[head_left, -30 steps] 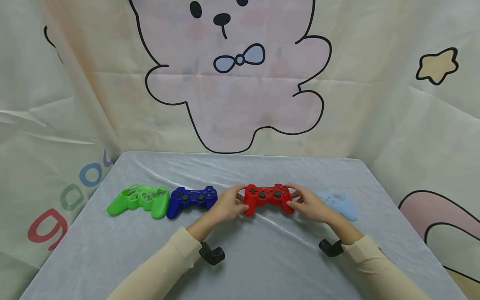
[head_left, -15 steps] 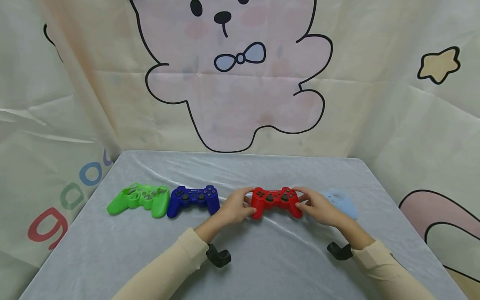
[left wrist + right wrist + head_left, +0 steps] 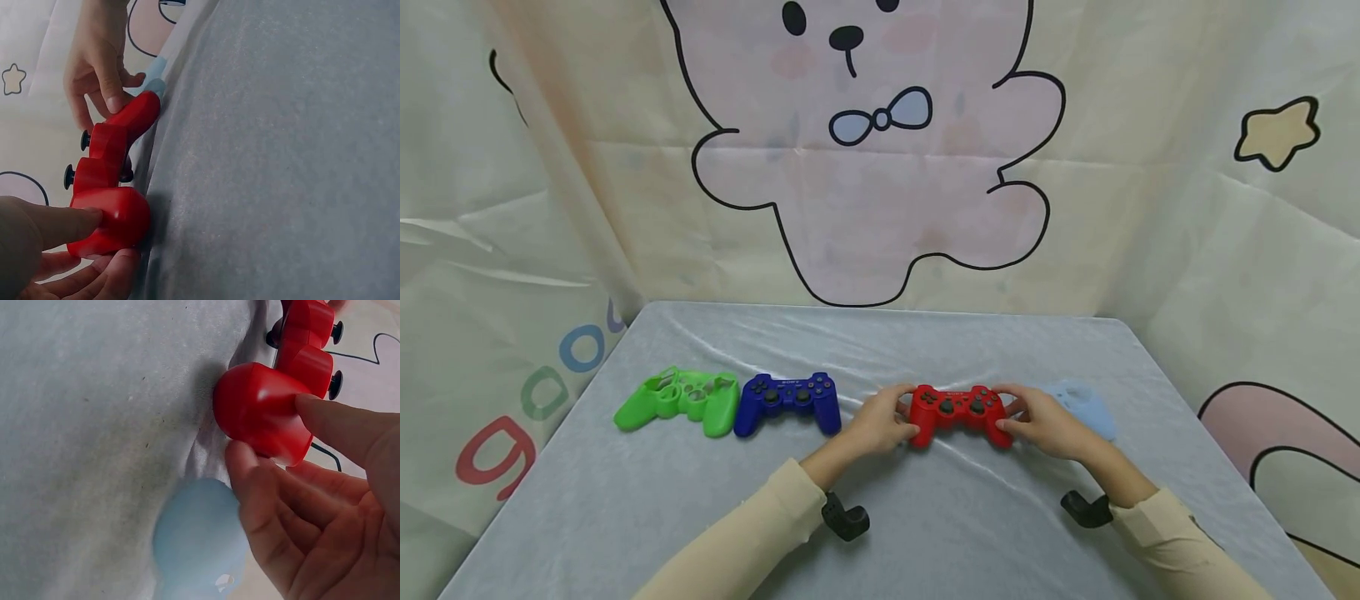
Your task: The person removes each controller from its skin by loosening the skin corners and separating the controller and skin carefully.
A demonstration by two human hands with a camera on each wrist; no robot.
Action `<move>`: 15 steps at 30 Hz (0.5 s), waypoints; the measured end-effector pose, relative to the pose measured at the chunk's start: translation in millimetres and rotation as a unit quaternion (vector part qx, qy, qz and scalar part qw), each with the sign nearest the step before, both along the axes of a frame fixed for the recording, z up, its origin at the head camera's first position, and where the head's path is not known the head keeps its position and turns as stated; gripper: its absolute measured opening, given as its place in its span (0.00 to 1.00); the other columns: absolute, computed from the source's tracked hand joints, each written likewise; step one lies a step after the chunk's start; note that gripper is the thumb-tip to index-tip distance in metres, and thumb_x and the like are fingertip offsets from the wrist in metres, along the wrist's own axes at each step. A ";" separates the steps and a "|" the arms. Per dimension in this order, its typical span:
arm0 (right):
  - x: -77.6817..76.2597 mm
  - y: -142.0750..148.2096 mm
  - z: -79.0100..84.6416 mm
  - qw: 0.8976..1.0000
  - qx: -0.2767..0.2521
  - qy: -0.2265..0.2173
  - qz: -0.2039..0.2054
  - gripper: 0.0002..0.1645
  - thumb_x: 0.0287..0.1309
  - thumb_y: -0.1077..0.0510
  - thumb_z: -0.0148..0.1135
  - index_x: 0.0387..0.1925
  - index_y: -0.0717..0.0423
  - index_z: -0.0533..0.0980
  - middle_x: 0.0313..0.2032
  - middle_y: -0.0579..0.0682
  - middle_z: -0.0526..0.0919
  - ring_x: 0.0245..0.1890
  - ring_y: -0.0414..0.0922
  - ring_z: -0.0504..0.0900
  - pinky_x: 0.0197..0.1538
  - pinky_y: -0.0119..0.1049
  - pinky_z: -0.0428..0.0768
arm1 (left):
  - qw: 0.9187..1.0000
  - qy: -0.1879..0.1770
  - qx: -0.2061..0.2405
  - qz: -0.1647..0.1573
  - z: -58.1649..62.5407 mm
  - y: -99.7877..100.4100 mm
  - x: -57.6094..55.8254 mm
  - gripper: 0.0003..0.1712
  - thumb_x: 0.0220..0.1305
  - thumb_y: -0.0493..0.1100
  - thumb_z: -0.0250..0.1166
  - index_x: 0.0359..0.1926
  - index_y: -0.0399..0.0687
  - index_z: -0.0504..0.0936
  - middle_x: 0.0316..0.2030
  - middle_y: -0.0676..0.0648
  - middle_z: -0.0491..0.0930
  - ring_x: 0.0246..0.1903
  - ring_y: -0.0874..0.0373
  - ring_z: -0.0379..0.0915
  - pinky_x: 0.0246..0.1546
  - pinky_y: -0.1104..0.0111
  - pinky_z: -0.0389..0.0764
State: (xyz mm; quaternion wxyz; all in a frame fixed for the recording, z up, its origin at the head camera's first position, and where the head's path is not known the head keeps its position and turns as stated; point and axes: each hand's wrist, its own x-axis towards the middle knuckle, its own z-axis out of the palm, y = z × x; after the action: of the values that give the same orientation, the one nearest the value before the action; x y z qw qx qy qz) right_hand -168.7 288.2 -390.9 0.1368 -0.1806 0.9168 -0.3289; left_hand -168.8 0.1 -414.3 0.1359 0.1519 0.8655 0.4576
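Note:
A red game controller [image 3: 961,410] with black thumbsticks faces up near the middle of the table, one hand at each end. My left hand [image 3: 880,422] pinches its left grip, thumb on the near side and fingers around the far side. On the other end my right hand [image 3: 1047,423] holds the right grip the same way. The left wrist view has the red controller [image 3: 109,181] seen edge-on, close over the cloth. In the right wrist view a thumb presses the rounded red grip [image 3: 262,412], with fingers curled beneath it.
Left of the hands lie a blue game controller [image 3: 787,403] and, farther left, a green controller cover [image 3: 681,400]. A light blue cover [image 3: 1084,407] lies partly behind the right hand. Grey velvety cloth [image 3: 955,525] covers the table; a printed curtain [image 3: 880,225] hangs behind.
Both hands have shifted right with the red controller, then slightly toward the near side. The gap to the blue controller has widened. The blue controller and green cover stay in place.

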 end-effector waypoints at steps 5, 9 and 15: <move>0.3 0.0 -0.6 1.000 0.011 0.014 -0.002 0.35 0.64 0.59 0.67 0.68 0.68 0.67 0.46 0.62 0.87 0.43 0.49 0.86 0.35 0.32 0.80 | 1.000 -0.002 0.004 -0.003 -1.8 0.6 -0.8 0.39 0.58 0.32 0.71 0.70 0.38 0.69 0.46 0.37 0.85 0.34 0.56 0.81 0.31 0.69 0.81; 0.1 -0.5 -0.3 1.000 0.016 0.018 -0.002 0.35 0.64 0.59 0.67 0.68 0.69 0.67 0.47 0.63 0.86 0.42 0.50 0.86 0.36 0.32 0.80 | 1.000 -0.002 0.002 -0.003 -3.4 1.1 -1.7 0.39 0.58 0.32 0.72 0.70 0.39 0.69 0.46 0.38 0.85 0.33 0.58 0.81 0.31 0.70 0.81; -0.9 -2.4 -2.0 1.000 0.020 0.014 -0.006 0.35 0.64 0.58 0.67 0.68 0.66 0.66 0.47 0.64 0.86 0.41 0.49 0.86 0.36 0.34 0.80 | 1.000 -0.002 0.002 -0.001 -5.0 -0.3 -3.3 0.39 0.58 0.32 0.72 0.70 0.40 0.69 0.45 0.38 0.85 0.34 0.58 0.81 0.32 0.71 0.80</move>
State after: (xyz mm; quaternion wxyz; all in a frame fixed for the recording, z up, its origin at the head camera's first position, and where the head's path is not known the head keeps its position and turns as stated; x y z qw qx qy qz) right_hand -169.7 285.8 -392.9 0.1258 -0.1764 0.9262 -0.3085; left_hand -172.1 -0.2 -419.3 0.1380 0.1519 0.8641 0.4596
